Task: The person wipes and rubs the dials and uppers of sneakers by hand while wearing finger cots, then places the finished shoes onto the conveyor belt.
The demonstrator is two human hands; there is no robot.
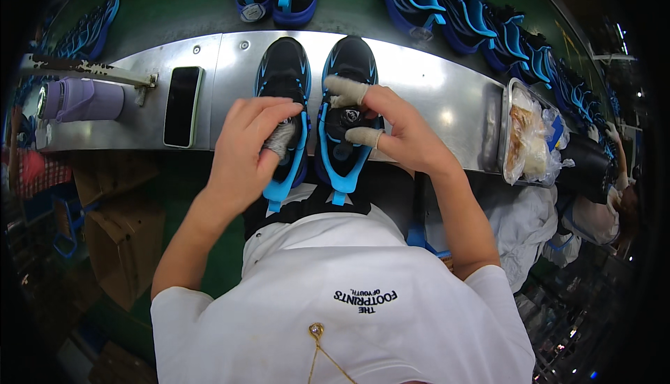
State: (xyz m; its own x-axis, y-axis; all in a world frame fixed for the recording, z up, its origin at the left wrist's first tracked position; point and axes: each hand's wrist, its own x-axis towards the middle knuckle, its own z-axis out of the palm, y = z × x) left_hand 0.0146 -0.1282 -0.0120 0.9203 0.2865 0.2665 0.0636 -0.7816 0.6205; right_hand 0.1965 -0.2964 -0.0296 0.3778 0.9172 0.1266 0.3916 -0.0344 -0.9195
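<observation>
Two black sneakers with bright blue trim stand side by side in front of me, toes pointing away and heel pull tabs toward my body. My left hand [255, 133] grips the left sneaker [283, 66] at its tongue and collar, the thumb wrapped in grey tape. At the right sneaker [351, 59], my right hand [394, 122] has its taped thumb and forefinger on either side of the black tongue [349, 117], which bears a round pale emblem. My left fingers partly hide the left sneaker's opening.
Along the metal ledge [230, 70] lie a phone [183, 107] and a lilac tumbler [87, 100], beside a worn metal bar [91, 68]. A tray [508, 133] of plastic bags [534, 139] stands at right. More sneakers [460, 17] line the green surface beyond. Cardboard boxes [125, 248] sit lower left.
</observation>
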